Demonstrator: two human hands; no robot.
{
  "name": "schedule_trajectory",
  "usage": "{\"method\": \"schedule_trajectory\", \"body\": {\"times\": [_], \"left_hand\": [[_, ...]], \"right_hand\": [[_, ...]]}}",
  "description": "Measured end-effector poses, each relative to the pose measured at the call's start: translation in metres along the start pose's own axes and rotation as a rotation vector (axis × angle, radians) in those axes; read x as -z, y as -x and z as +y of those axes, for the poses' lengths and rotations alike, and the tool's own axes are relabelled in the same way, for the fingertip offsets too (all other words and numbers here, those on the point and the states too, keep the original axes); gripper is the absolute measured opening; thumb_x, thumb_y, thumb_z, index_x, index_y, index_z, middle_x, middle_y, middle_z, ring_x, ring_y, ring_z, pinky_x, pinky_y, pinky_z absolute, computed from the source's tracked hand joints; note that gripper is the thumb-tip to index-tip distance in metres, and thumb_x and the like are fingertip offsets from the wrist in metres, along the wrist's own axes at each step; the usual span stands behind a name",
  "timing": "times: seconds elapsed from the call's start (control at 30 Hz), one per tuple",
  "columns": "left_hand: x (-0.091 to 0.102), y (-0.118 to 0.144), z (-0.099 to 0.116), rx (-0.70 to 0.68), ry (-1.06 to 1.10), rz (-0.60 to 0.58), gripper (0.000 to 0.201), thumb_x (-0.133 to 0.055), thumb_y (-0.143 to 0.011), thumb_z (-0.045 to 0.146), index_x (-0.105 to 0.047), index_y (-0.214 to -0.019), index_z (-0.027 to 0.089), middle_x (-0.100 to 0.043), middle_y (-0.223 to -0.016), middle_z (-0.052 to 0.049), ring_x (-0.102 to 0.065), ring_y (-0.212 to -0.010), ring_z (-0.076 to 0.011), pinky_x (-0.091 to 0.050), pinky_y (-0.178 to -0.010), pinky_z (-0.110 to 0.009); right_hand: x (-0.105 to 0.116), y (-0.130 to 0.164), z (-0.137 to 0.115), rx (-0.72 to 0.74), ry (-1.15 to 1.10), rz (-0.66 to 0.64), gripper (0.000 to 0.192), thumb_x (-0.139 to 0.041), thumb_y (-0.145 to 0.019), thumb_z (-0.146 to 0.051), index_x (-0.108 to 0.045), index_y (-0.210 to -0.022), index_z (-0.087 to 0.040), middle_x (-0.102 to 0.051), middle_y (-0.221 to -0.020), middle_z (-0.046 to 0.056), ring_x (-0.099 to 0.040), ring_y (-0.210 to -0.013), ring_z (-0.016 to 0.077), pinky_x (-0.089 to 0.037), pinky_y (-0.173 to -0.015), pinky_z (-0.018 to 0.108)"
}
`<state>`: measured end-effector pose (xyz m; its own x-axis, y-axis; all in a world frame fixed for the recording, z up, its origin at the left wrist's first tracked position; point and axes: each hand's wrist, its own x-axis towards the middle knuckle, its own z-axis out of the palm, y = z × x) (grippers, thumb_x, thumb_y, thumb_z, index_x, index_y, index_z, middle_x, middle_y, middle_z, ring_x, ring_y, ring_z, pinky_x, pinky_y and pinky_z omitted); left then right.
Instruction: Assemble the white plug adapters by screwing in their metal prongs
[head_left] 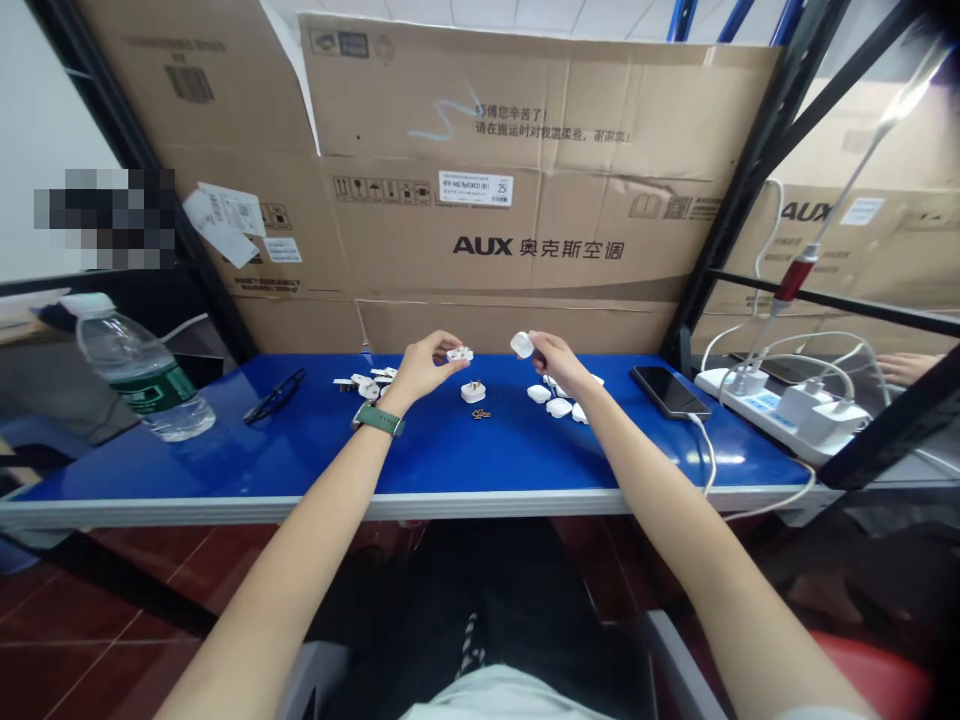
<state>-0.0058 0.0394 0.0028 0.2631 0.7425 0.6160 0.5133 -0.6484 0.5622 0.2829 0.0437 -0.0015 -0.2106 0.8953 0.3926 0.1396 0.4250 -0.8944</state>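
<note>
My left hand (424,366) is closed on a small white plug part (460,354) with tiny fittings on its top face, raised a little above the table. In my right hand (559,360) I pinch a white rounded-square plug cover (521,345). The two pieces are held apart. Between and below the hands, a white plug (473,392) sits on the blue table with its pins upward. Just in front of it lies a small heap of brass-coloured pieces (481,414). White plug parts (366,386) lie beside my left wrist, and several white covers (559,407) lie under my right hand.
The blue table (480,465) backs onto a large cardboard sheet (390,240). A water bottle (142,370) and black glasses (274,397) are on the left. To the right are a phone (670,391) on a white cable and a power strip (780,410). Another person's hand (911,367) shows far right.
</note>
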Motion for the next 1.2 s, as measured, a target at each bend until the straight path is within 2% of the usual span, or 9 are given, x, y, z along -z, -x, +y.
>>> {"method": "schedule_trajectory", "body": {"times": [0.1,0.23,0.33,0.43,0.57,0.7,0.87,0.97,1.2], "left_hand": [[-0.003,0.002,0.012,-0.028,0.151,-0.119,0.050,-0.084,-0.074,0.048,-0.067,-0.110,0.018,-0.076,-0.112,-0.009,-0.072,-0.099,-0.0229,-0.057,-0.094,-0.037],[-0.005,0.006,0.024,-0.055,0.241,-0.234,0.057,-0.089,-0.067,0.048,-0.068,-0.110,0.018,-0.076,-0.114,-0.010,-0.072,-0.102,-0.0249,-0.057,-0.096,-0.041],[-0.006,0.009,0.029,-0.069,0.268,-0.296,0.057,-0.090,-0.068,0.047,-0.068,-0.112,0.018,-0.075,-0.117,-0.011,-0.072,-0.106,-0.0262,-0.057,-0.099,-0.043],[-0.008,0.011,0.030,-0.048,0.293,-0.342,0.058,-0.089,-0.069,0.046,-0.068,-0.114,0.018,-0.075,-0.118,-0.012,-0.072,-0.108,-0.0274,-0.055,-0.102,-0.046],[-0.013,0.012,0.028,-0.034,0.314,-0.332,0.061,-0.090,-0.068,0.044,-0.065,-0.118,0.018,-0.076,-0.114,-0.011,-0.073,-0.107,-0.0280,-0.055,-0.102,-0.046],[-0.016,0.011,0.027,-0.036,0.296,-0.307,0.062,-0.090,-0.066,0.047,-0.065,-0.115,0.019,-0.076,-0.112,-0.009,-0.073,-0.107,-0.0280,-0.056,-0.100,-0.043],[-0.018,0.011,0.026,-0.029,0.257,-0.287,0.065,-0.089,-0.068,0.049,-0.062,-0.119,0.020,-0.078,-0.107,-0.008,-0.074,-0.104,-0.0268,-0.056,-0.097,-0.040],[-0.018,0.010,0.025,-0.032,0.248,-0.265,0.069,-0.088,-0.070,0.050,-0.059,-0.125,0.020,-0.079,-0.102,-0.007,-0.074,-0.102,-0.0261,-0.056,-0.097,-0.040],[-0.020,0.009,0.024,-0.019,0.268,-0.268,0.063,-0.088,-0.070,0.050,-0.062,-0.119,0.019,-0.078,-0.102,-0.008,-0.074,-0.100,-0.0260,-0.057,-0.093,-0.038]], "right_hand": [[0.001,0.001,-0.003,0.073,-0.114,-0.013,0.045,-0.054,-0.095,-0.066,-0.059,-0.090,-0.021,-0.057,-0.075,0.000,-0.039,-0.057,0.0111,-0.030,-0.050,0.024],[-0.001,0.006,-0.013,0.117,-0.108,-0.017,0.047,-0.057,-0.092,-0.069,-0.062,-0.094,-0.022,-0.046,-0.068,-0.004,-0.037,-0.056,0.0113,-0.030,-0.051,0.025],[-0.005,0.012,-0.024,0.172,-0.048,-0.024,0.045,-0.065,-0.089,-0.063,-0.068,-0.106,-0.021,-0.055,-0.076,-0.002,-0.042,-0.061,0.0116,-0.033,-0.055,0.025],[-0.012,0.019,-0.033,0.263,0.068,-0.007,0.042,-0.077,-0.080,-0.056,-0.071,-0.100,-0.020,-0.064,-0.087,0.001,-0.050,-0.072,0.0139,-0.040,-0.064,0.027],[-0.022,0.024,-0.037,0.332,0.148,-0.029,0.036,-0.078,-0.081,-0.052,-0.072,-0.095,-0.019,-0.067,-0.086,0.001,-0.045,-0.067,0.0127,-0.038,-0.063,0.028],[-0.030,0.023,-0.030,0.382,0.214,-0.081,0.038,-0.078,-0.082,-0.054,-0.074,-0.095,-0.019,-0.067,-0.084,0.002,-0.044,-0.065,0.0130,-0.037,-0.062,0.028],[-0.032,0.018,-0.020,0.511,0.350,-0.142,0.036,-0.076,-0.085,-0.055,-0.077,-0.098,-0.021,-0.068,-0.093,0.005,-0.053,-0.072,0.0159,-0.041,-0.066,0.029],[-0.031,0.017,-0.018,0.518,0.375,-0.162,0.034,-0.073,-0.089,-0.053,-0.077,-0.101,-0.022,-0.069,-0.092,0.006,-0.056,-0.074,0.0172,-0.043,-0.068,0.029],[-0.032,0.018,-0.018,0.557,0.400,-0.177,0.027,-0.072,-0.091,-0.046,-0.076,-0.102,-0.022,-0.066,-0.103,0.008,-0.063,-0.091,0.0204,-0.050,-0.079,0.031]]}}
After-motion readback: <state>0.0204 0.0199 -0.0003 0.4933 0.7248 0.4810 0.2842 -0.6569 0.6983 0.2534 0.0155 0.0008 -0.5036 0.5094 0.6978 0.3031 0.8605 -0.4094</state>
